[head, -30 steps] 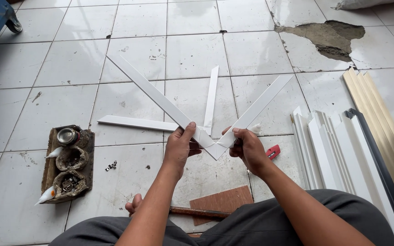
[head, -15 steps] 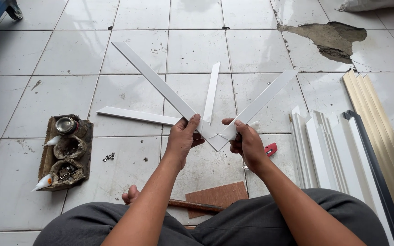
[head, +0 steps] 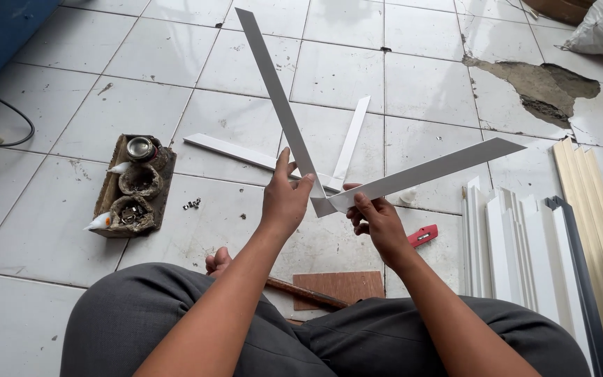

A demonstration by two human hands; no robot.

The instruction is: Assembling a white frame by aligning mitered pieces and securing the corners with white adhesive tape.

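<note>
- The left hand (head: 284, 201) gripped the lower end of a long, flat white strip (head: 277, 105), thumb and fingers pinched around its edges; the strip rose stiff and straight, tilted away toward the top of the view.
- The right hand (head: 378, 222) pinched the near end of a second white strip (head: 427, 173), fingers curled under it and thumb on top; this one ran out to the right at a shallow angle.
- The two strips met at their mitred ends between the hands, forming a V held above the floor, smooth and matte with clean-cut edges.
- Two more white strips lay flat on the glossy white tiled floor (head: 57, 230) beyond the hands: one long piece (head: 232, 151) running leftward and a narrower one (head: 352, 138) pointing away.
- A red utility knife (head: 423, 235) lay on the tiles just right of the right wrist.
- A small rectangular brown board (head: 336, 286) and a rusty rod (head: 301, 292) rested near the person's grey-trousered knees.
- To the left sat a grimy wooden block (head: 132, 186) holding glue-crusted pots, a shiny metal tin and white nozzle tips.
- At the right lay a bundle of white profile lengths (head: 514, 244), beside ribbed beige panels (head: 598, 209).
- A patch of broken tile (head: 532, 87) exposed rough grey cement.
</note>
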